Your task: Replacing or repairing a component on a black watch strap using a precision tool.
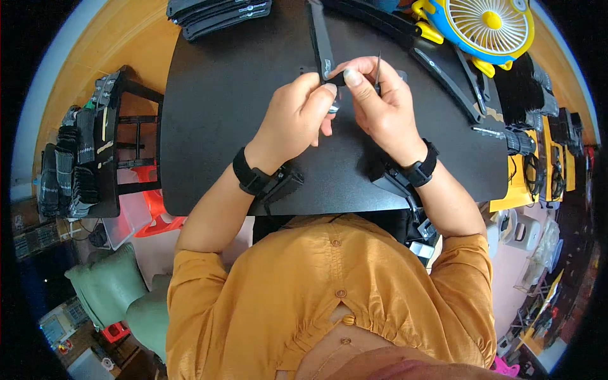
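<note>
A long black strap [321, 44] runs from the table's far edge down to my fingers, above the middle of the dark table. Its near end is pinched between the thumb and fingers of my left hand [288, 117]. My right hand [386, 111] grips the same end from the other side, thumb and forefinger pressed on a small black piece of it. A thin, dark, pointed tool [379, 71] sticks up from among my right fingers; its handle is hidden. Something small and silvery [333, 109] shows by my left fingertips, too covered to name.
A stack of black straps [218, 18] lies at the far left. More black straps [446, 85] lie at the right, near a blue-and-yellow fan [491, 22]. Black bundles fill a side table [111, 164] on the left. A green chair [111, 282] stands lower left.
</note>
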The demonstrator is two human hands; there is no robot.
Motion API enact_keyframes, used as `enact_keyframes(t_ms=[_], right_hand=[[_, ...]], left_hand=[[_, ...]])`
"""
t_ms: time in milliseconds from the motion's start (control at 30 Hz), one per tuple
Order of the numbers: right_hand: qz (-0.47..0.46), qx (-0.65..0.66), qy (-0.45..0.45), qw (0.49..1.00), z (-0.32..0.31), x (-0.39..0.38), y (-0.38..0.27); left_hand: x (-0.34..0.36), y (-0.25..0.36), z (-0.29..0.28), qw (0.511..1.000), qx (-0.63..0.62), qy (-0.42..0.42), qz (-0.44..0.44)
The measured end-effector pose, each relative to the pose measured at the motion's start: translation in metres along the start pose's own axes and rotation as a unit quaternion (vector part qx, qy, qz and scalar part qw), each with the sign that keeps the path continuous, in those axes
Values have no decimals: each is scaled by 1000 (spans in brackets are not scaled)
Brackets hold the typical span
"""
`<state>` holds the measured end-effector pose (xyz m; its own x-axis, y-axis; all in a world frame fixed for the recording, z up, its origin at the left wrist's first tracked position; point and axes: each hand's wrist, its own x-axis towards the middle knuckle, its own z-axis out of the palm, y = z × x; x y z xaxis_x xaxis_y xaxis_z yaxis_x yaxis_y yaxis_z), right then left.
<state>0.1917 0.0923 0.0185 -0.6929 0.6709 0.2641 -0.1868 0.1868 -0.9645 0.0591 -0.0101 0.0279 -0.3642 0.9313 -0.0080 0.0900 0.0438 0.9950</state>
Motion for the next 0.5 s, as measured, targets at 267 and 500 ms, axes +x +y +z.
enact_keyframes(t_ms=[267, 500], right_hand=[[-212, -75, -15, 974, -1, 10, 9], [-36, 129, 129, 983, -39, 21, -36]], left_hand=[[0, -10, -5, 988, 40, -65, 137], [-8, -2, -3, 964, 107, -182, 163]])
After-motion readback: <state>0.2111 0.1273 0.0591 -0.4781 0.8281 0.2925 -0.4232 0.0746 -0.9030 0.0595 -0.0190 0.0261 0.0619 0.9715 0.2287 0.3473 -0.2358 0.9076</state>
